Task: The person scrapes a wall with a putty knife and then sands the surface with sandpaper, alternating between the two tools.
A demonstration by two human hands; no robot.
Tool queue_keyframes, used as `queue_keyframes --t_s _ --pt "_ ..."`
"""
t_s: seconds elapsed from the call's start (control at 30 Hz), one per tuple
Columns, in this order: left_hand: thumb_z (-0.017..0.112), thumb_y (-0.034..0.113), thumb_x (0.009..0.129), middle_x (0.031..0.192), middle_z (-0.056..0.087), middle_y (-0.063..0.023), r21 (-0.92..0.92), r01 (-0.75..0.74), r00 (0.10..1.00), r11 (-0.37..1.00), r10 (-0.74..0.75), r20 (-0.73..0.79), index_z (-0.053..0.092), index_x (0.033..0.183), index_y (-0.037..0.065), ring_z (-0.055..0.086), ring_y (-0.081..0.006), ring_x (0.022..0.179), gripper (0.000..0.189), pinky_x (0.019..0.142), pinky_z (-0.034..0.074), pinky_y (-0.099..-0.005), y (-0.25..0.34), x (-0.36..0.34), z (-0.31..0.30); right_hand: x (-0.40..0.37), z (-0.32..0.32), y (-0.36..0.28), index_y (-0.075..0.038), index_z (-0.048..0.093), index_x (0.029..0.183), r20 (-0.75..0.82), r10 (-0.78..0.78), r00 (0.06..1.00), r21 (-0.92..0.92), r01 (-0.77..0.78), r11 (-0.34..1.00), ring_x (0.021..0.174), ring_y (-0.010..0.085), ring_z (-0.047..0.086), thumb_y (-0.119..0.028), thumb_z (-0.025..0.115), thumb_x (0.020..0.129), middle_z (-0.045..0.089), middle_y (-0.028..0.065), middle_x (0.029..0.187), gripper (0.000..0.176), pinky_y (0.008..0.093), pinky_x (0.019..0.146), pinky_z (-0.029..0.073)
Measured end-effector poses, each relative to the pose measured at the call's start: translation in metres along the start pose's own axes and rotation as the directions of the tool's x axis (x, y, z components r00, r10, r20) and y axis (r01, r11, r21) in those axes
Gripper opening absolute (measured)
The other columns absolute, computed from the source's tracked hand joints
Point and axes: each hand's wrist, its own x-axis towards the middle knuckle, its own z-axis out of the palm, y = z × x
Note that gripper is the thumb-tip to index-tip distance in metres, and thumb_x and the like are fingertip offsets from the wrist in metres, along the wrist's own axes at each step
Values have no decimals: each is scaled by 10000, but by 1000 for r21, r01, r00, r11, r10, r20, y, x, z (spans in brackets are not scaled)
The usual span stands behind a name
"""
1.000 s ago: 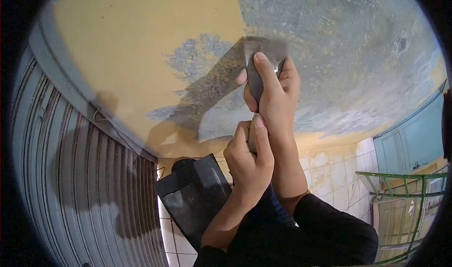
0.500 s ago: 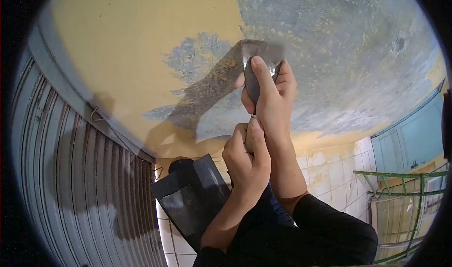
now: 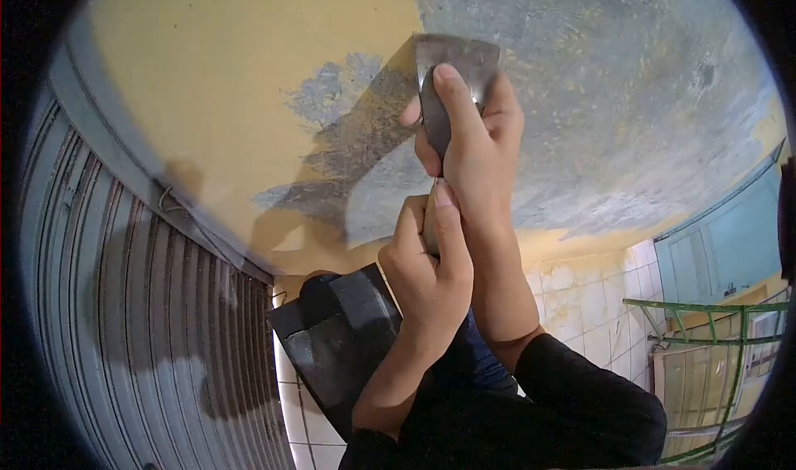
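Against the wall [image 3: 249,55] I hold a scraper [image 3: 452,51] with a wide metal blade, its blade pointing up in view. My right hand [image 3: 477,138] is closed around the dark part just behind the blade, the thumb lying along it. Lower down, my left hand [image 3: 431,263] grips the end of the handle, thumb on top. The blade's far edge lies at or close to the border between yellow paint and the bare grey patch [image 3: 580,122]; exact contact is hard to see. My fingers hide most of the handle.
A ribbed metal shutter [image 3: 166,304] stands at the left. Below the wall is a dark box-like object [image 3: 340,346] on white tiles. To the right are a blue door [image 3: 713,246] and a green metal railing [image 3: 738,346]. Shadows of my arms fall on the wall.
Both hands and the scraper have moved upward in view along the wall, slightly to the left. The grip of both hands looks the same.
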Motion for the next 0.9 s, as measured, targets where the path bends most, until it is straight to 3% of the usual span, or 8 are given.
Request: queue_keyframes --t_s 0.23,0.3,0.43,0.53,0.6,0.7,0.9 --pt "523 221 1121 696 564 -27 54 13 1000 998 -14 8 581 863 -25 508 -82 645 361 576 402 -312 -21 -17 2 -14 -17 11 -39 543 1093 -41 48 998 -44 -50 998 395 96 459 -167 588 1075 673 100 727 137 257 361 313" --pt "587 219 1081 695 624 -153 113 15 999 994 -19 33 645 917 -28 611 -278 594 302 550 406 -385 -28 -20 1 -16 -20 13 -38 546 1091 -39 56 998 -57 -58 997 393 94 455 -165 587 1075 671 101 726 134 258 361 311" --pt "595 212 1075 669 606 -153 104 -2 1000 995 1 4 640 909 -27 565 -283 542 294 527 378 -389 -29 -18 3 -12 -19 14 -35 546 1086 -23 53 998 -31 -54 998 390 95 449 -163 588 1073 670 103 724 135 258 361 310" --pt "598 216 1078 646 597 -144 61 40 999 997 -42 32 633 902 -24 564 -248 523 300 519 392 -377 -14 -10 1 -7 -11 9 -31 544 1082 -24 26 999 -30 -27 999 385 98 443 -160 585 1074 669 107 723 135 260 358 308" --pt "597 221 1083 629 593 -134 7 -48 998 999 48 -45 626 894 -24 574 -201 525 310 515 409 -358 -5 0 2 -1 -2 2 -28 543 1080 12 -15 1000 -14 16 1000 387 99 445 -158 581 1074 667 107 721 136 259 357 308" --pt "590 229 1091 638 605 -129 -22 -40 998 999 39 -44 626 902 -28 593 -171 557 321 522 424 -344 4 4 2 5 8 -7 -26 544 1084 27 -33 999 9 33 999 389 101 446 -159 579 1074 665 107 720 138 261 356 311" --pt "581 231 1093 648 617 -134 34 42 999 999 -42 -9 649 918 -33 603 -203 562 324 547 440 -359 1 -9 1 -6 -7 4 -29 544 1088 -23 23 999 -36 -24 999 390 100 440 -158 587 1072 665 108 723 137 266 361 307"
